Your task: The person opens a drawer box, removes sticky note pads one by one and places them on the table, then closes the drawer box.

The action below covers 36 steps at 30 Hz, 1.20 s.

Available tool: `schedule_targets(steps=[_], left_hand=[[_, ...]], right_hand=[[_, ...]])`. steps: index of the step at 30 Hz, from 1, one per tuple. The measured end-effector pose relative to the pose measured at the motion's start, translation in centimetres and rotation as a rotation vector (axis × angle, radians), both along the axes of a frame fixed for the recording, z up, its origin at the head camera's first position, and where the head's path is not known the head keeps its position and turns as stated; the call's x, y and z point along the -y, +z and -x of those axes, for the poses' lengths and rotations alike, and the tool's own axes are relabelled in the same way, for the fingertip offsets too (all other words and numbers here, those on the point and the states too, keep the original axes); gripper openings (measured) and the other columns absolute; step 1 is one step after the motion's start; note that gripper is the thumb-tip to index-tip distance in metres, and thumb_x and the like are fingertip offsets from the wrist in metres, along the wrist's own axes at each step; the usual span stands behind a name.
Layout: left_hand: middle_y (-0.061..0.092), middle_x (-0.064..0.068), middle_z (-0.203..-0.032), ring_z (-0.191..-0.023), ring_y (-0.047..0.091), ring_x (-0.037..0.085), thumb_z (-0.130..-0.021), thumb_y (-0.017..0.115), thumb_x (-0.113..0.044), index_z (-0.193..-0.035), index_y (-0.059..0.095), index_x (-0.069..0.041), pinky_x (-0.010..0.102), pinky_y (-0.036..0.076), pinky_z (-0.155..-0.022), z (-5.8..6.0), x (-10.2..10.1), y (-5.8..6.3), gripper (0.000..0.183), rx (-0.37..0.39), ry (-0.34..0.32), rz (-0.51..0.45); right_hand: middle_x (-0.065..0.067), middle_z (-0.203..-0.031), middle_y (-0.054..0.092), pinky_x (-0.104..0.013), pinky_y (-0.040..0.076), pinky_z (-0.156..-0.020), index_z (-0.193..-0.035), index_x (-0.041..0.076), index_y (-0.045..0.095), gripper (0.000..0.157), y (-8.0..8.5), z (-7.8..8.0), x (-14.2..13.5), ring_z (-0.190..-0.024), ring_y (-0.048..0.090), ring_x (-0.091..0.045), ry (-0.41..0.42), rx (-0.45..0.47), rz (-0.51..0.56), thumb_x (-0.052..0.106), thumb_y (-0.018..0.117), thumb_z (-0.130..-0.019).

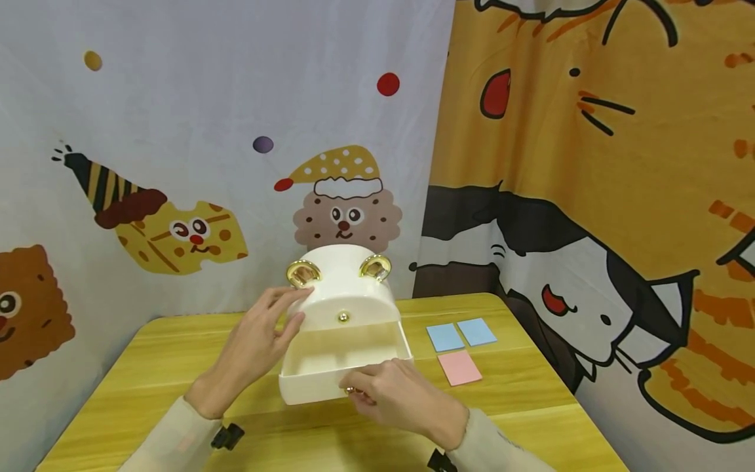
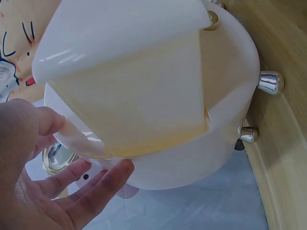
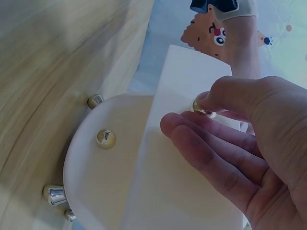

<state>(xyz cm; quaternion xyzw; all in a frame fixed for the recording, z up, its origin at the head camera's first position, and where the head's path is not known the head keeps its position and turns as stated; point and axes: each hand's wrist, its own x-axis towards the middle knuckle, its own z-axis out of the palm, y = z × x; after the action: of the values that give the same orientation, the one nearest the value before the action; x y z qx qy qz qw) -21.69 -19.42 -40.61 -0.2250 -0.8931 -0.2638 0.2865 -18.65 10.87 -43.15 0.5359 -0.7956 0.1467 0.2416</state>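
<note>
— Before a cartoon-printed curtain (image 1: 194, 98), what first?

— A yellow wood-grain table (image 1: 177, 344), and towards its far edge a rounded white chest (image 1: 348, 285). Below the closed upper front (image 1: 371, 314), a drawer (image 1: 312, 389) drawn well out towards the near edge.

— And the hands?

— Left hand (image 1: 250, 344) spread, thumb and fingertips against the chest's left side, gripping nothing. Right hand (image 1: 395, 396) at the drawer front, thumb and forefinger pinching a gold knob (image 3: 195, 106).

— Smaller still?

— Flat on the table to the right of the chest, not touching it: two blue pads (image 1: 445, 337) and a pink pad (image 1: 459, 368). On the chest top, two gold rings (image 1: 387, 265); on the upper front, a second knob (image 1: 344, 317).

— Anything likely to go wrong?

— With too hard a tug, possibly the drawer clean out of its opening and down onto the table. With too light a left hand, perhaps the whole chest skidding or tipping forward. With a slick knob, maybe a lost pinch and a jolt.

— And hard to make out?

— Firmness of the left-hand touch: impossible to tell. Pinched knob mostly covered by fingertips. Near part of the drawer floor hidden behind its front wall. Chest's back out of sight in the head view, both forearms cut off at the bottom.
</note>
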Motion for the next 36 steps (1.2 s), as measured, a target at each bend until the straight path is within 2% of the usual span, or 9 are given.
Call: schedule_targets(steps=[10, 26, 36], left_hand=[[0.070, 0.015, -0.147, -0.074, 0.059, 0.006, -0.116, 0.075, -0.017, -0.163, 0.068, -0.025, 0.022, 0.053, -0.060, 0.1, 0.1, 0.0, 0.048, -0.003, 0.004, 0.008], [0.070, 0.014, -0.145, -0.077, 0.062, 0.008, -0.117, 0.075, -0.019, -0.166, 0.067, -0.029, 0.024, 0.054, -0.062, 0.1, 0.1, -0.1, 0.051, -0.016, 0.016, 0.027], [0.070, 0.014, -0.144, -0.076, 0.060, 0.009, -0.116, 0.075, -0.019, -0.164, 0.068, -0.028, 0.023, 0.052, -0.060, 0.0, 0.1, -0.1, 0.050, -0.020, 0.022, 0.030]], right_hand=[[0.014, -0.092, 0.083, 0.001, 0.032, -0.061, -0.112, 0.017, 0.086, 0.029, -0.3, 1.3, 0.4, -0.065, 0.043, 0.011, -0.005, 0.005, 0.019, 0.000, 0.093, -0.089], [0.009, -0.095, 0.086, 0.003, 0.037, -0.063, -0.116, 0.016, 0.088, 0.025, -0.3, 2.2, 0.9, -0.064, 0.052, 0.010, -0.024, 0.026, 0.013, 0.004, 0.093, -0.094], [0.009, -0.092, 0.083, 0.003, 0.033, -0.060, -0.116, 0.016, 0.086, 0.025, -0.6, 2.7, 1.1, -0.063, 0.051, 0.010, -0.029, 0.021, 0.022, 0.005, 0.093, -0.094]])
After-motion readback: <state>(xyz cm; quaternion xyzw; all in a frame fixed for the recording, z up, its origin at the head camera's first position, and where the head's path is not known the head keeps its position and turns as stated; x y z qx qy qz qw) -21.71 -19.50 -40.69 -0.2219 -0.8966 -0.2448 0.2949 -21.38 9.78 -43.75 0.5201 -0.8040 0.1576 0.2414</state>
